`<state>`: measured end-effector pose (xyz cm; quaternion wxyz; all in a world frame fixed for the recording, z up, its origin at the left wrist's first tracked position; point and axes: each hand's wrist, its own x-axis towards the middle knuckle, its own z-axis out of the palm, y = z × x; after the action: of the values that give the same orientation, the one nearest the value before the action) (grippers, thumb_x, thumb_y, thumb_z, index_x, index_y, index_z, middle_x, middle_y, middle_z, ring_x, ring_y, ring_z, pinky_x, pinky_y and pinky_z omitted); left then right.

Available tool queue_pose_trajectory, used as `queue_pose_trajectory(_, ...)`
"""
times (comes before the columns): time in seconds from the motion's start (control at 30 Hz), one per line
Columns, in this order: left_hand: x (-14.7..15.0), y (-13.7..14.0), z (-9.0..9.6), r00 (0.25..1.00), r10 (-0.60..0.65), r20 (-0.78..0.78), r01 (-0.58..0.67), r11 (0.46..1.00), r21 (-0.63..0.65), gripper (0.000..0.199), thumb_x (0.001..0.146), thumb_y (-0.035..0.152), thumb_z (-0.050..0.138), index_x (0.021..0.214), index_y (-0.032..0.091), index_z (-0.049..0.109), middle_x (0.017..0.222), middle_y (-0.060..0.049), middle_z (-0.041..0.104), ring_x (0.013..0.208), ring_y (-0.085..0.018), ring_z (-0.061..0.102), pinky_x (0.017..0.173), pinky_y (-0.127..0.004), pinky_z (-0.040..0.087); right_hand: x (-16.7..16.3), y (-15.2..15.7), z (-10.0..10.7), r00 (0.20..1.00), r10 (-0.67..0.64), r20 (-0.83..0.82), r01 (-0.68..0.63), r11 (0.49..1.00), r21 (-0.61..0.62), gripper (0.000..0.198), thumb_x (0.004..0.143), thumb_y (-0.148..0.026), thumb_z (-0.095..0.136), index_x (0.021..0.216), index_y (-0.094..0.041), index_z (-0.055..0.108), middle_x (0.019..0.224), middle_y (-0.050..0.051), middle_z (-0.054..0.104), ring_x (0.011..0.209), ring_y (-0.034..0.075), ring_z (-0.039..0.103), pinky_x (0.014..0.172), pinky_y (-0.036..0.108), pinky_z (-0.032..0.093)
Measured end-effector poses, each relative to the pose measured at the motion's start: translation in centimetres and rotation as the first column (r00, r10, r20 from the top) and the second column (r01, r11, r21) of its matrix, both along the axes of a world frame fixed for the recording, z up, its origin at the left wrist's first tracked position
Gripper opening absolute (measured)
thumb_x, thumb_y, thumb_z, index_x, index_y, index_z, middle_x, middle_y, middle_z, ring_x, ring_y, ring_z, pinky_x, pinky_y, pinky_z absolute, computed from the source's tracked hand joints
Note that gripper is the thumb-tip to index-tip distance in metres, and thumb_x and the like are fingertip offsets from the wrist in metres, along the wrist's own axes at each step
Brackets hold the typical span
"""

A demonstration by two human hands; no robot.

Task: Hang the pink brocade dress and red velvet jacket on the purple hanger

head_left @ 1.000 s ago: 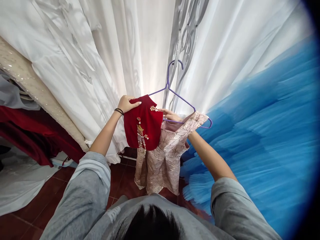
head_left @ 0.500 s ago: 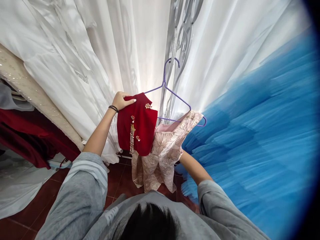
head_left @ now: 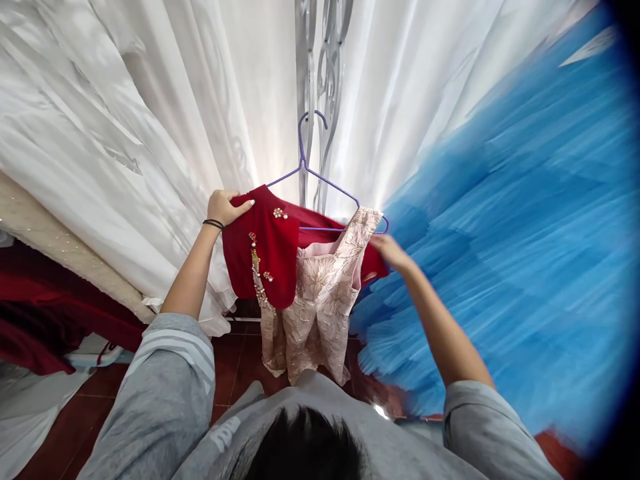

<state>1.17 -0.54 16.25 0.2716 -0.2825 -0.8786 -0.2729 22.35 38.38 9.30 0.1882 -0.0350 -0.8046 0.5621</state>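
Observation:
A purple hanger (head_left: 330, 180) carries a pale pink-and-gold brocade dress (head_left: 325, 287), its right strap over the hanger's arm. A red velvet capelet (head_left: 280, 247) with beaded flowers and a tassel covers the hanger's left side and the left of the dress. My left hand (head_left: 226, 208) pinches the capelet at its left shoulder, thumb on top. Behind the dress strap, red cloth runs across to the right, where my right hand (head_left: 391, 253) grips it by the hanger's right end. Some fingers of that hand are hidden.
White curtains (head_left: 240, 80) hang behind, with a silver scrolled metal frame (head_left: 330, 73) in the middle. Blue tulle (head_left: 500, 220) fills the right. A beige sparkly garment (head_left: 65, 240) and dark red cloth (head_left: 55, 307) are at left, above a red tiled floor (head_left: 230, 367).
My right hand has come out from behind the dress and moved up and right. The capelet's red cloth now stretches behind the strap to the right side. My left hand keeps its hold.

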Motion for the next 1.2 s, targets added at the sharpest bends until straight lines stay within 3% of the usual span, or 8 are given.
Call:
queue_pose_trajectory(0.13,-0.4,1.1,-1.0,0.999,0.034,0.019,-0.033,0.999,-0.034,0.036,0.074,0.052,0.060,0.058,0.020,0.052,0.055,0.000,0.045,0.057,-0.016,0.046,0.062,-0.031,0.037,-1.9,5.0,1.1,0.979,-0.084,-0.185,0.066,0.993,-0.099,0.042,0.075,-0.057,0.073,0.084,-0.016,0.067,0.077,0.004,0.069,0.069,0.015,0.062,0.068,0.028,0.051)
queue_pose_trajectory(0.37,-1.6,1.2,-2.1,0.999,0.037,0.009,-0.037,0.999,-0.012,0.033,0.073,0.051,0.062,0.070,0.018,0.063,0.057,0.000,0.047,0.061,-0.016,0.048,0.064,-0.030,0.040,-1.4,5.6,-4.2,0.994,0.019,0.110,-0.067,0.891,0.449,0.109,0.053,-0.052,0.087,0.145,-0.012,0.044,0.106,0.013,0.070,0.096,0.033,0.064,0.092,0.050,0.051)
queue_pose_trajectory(0.53,-1.9,1.3,-2.4,0.998,0.060,0.027,-0.059,0.997,-0.041,0.031,0.075,0.048,0.061,0.067,0.018,0.061,0.058,0.000,0.043,0.061,-0.016,0.047,0.065,-0.031,0.040,-3.5,2.8,-8.1,0.894,-0.435,-0.107,0.418,0.724,0.550,0.044,0.078,-0.031,0.064,0.117,-0.011,0.064,0.119,0.019,0.064,0.112,0.033,0.056,0.101,0.048,0.043)
queue_pose_trajectory(0.67,-1.7,1.3,-2.3,0.996,0.077,0.036,-0.074,0.994,-0.077,0.030,0.076,0.046,0.061,0.073,0.017,0.064,0.061,-0.002,0.046,0.068,-0.019,0.052,0.070,-0.032,0.042,-5.6,1.0,-9.0,0.851,-0.504,0.149,0.469,0.856,0.216,0.014,0.082,-0.023,0.057,0.071,-0.016,0.061,0.076,0.008,0.067,0.075,0.021,0.061,0.077,0.036,0.051)
queue_pose_trajectory(0.83,-1.3,1.1,-2.0,0.994,0.102,0.032,-0.097,0.987,-0.130,0.033,0.078,0.050,0.058,0.075,0.017,0.063,0.065,-0.003,0.051,0.074,-0.022,0.056,0.075,-0.032,0.044,-4.4,4.6,-0.7,0.905,-0.365,0.217,0.345,0.930,0.126,0.029,0.085,-0.015,0.058,0.057,-0.018,0.051,0.044,-0.004,0.048,0.044,0.012,0.045,0.052,0.027,0.042)
queue_pose_trajectory(0.97,-1.0,1.1,-1.9,0.995,0.101,0.012,-0.098,0.984,-0.147,0.034,0.076,0.053,0.059,0.074,0.020,0.060,0.064,-0.002,0.050,0.075,-0.022,0.057,0.076,-0.032,0.044,-3.5,7.4,7.9,0.846,-0.505,-0.171,0.533,0.808,0.251,0.030,0.093,-0.023,0.052,0.064,-0.017,0.051,0.061,-0.002,0.054,0.057,0.006,0.046,0.065,0.026,0.037)
queue_pose_trajectory(1.07,-0.7,1.0,-1.9,0.995,0.099,-0.006,-0.099,0.990,-0.103,0.033,0.074,0.054,0.061,0.072,0.021,0.057,0.064,-0.002,0.050,0.073,-0.022,0.057,0.073,-0.032,0.043,-4.2,6.6,9.5,0.772,-0.502,-0.390,0.634,0.654,0.414,0.032,0.096,-0.026,0.048,0.067,-0.015,0.054,0.080,0.008,0.066,0.078,0.010,0.056,0.079,0.031,0.041)
queue_pose_trajectory(1.2,0.4,0.6,-1.8,0.996,0.085,-0.012,-0.086,0.992,-0.087,0.035,0.075,0.054,0.062,0.068,0.022,0.053,0.064,-0.002,0.052,0.068,-0.021,0.056,0.066,-0.032,0.042,-4.1,4.2,9.3,0.872,-0.441,-0.212,0.485,0.727,0.485,0.037,0.091,-0.027,0.059,0.057,-0.017,0.048,0.058,0.002,0.055,0.066,0.014,0.055,0.075,0.034,0.047)
